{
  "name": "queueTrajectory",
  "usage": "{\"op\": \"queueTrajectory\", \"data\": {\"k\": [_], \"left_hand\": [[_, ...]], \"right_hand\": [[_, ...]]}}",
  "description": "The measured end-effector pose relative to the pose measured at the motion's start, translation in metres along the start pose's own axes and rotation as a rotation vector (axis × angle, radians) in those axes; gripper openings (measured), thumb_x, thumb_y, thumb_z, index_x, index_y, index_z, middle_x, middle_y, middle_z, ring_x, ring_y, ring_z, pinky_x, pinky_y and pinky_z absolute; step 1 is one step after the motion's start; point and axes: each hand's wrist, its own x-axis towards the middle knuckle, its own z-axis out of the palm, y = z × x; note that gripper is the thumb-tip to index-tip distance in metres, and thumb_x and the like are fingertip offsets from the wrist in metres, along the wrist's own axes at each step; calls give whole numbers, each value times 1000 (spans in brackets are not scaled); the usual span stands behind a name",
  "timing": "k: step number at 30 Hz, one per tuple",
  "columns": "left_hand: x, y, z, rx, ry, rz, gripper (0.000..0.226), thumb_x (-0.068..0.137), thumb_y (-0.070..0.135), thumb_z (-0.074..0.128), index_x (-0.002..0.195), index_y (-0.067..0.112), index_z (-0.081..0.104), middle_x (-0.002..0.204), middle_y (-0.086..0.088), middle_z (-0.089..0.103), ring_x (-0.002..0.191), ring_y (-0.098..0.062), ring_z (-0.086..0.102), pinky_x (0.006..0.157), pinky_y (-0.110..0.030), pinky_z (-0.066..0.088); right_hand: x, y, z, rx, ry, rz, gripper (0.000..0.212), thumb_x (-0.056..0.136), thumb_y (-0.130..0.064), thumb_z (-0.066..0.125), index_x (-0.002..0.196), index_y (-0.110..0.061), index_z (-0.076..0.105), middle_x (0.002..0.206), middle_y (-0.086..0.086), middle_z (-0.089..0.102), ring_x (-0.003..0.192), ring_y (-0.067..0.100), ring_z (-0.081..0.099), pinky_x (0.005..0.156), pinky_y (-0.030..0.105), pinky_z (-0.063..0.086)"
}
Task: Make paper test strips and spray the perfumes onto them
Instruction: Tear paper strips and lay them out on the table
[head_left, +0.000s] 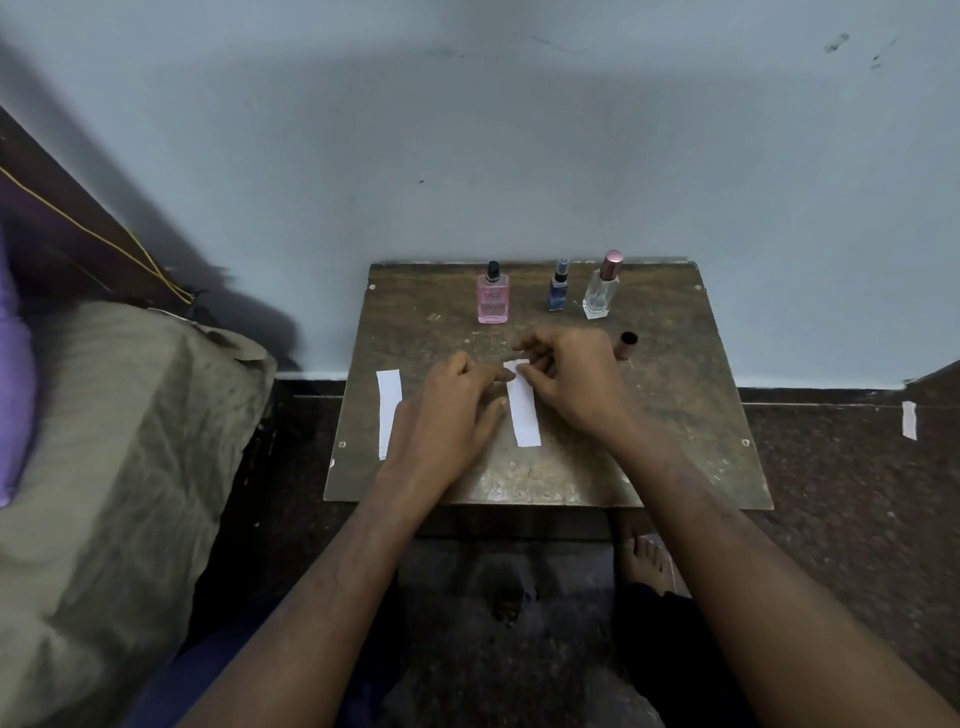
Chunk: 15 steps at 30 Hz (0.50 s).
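Here, a narrow white paper strip (524, 410) is seen lying on the worn brown wooden table (675, 415), and its far end is pinched by the curled fingers of the right hand (571, 379), while the left hand (447, 410) is laid flat just beside it with straight fingers touching its upper part. A second white paper strip (388, 405) is placed left of the left hand. Near the wall are stood a pink square perfume bottle (492, 296), a small blue spray bottle (559, 286) and a clear glass bottle with a pink cap (601, 286), and a loose dark tube-shaped cap (626, 345) is laid near the right hand.
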Motion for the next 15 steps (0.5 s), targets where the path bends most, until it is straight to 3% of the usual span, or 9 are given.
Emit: {"op": "queueTrajectory", "data": {"k": [6, 11, 15], "left_hand": [[20, -9, 4, 20, 12, -42, 33, 101, 43, 66, 133, 36, 66, 113, 7, 59, 113, -17, 60, 68, -33, 48], [26, -9, 8, 14, -2, -54, 34, 98, 47, 68, 131, 38, 66, 115, 6, 61, 114, -17, 60, 73, -34, 51], [23, -9, 13, 23, -12, -47, 38, 95, 49, 71, 132, 41, 65, 115, 6, 60, 115, -19, 60, 82, -43, 59]], "right_hand": [[12, 0, 11, 33, 4, 26, 26, 86, -8, 80, 111, -13, 80, 91, -1, 80, 70, 5, 66, 68, 6, 46], [10, -4, 0, 28, 113, 36, 18, 88, -11, 79, 106, -11, 79, 89, -4, 78, 71, 1, 66, 75, 15, 55], [2, 6, -22, -119, 249, 92, 13, 90, -10, 77, 103, -9, 79, 95, 4, 77, 80, 14, 68, 75, 18, 47]]}}
